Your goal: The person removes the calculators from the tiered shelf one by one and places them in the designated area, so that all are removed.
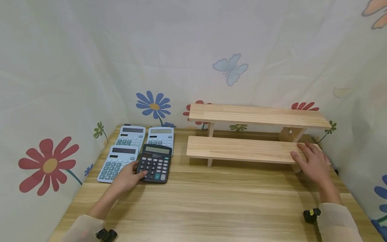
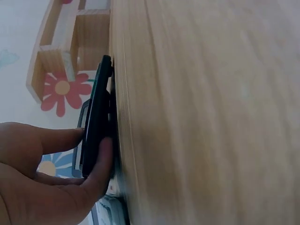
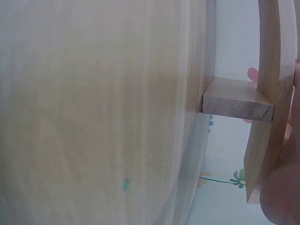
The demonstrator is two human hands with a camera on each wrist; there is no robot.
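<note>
My left hand (image 1: 127, 178) pinches a black calculator (image 1: 155, 163) by its lower left side, thumb over the keys. In the left wrist view, fingers reach under the calculator (image 2: 97, 117), which is close over the tabletop. It overlaps one of the light blue calculators (image 1: 161, 134) behind it. Another blue calculator (image 1: 116, 163) lies just left of my hand, and a further one (image 1: 130, 136) behind that. My right hand (image 1: 314, 164) rests on the right end of a two-tier wooden stand's lower board (image 1: 242, 150), its fingers spread over the top.
The stand's upper board (image 1: 257, 115) is raised at the back, near the flowered cloth (image 1: 187, 40). Short wooden legs (image 3: 239, 105) hold the boards above the wooden table (image 1: 211, 201). Cloth also hangs along both sides.
</note>
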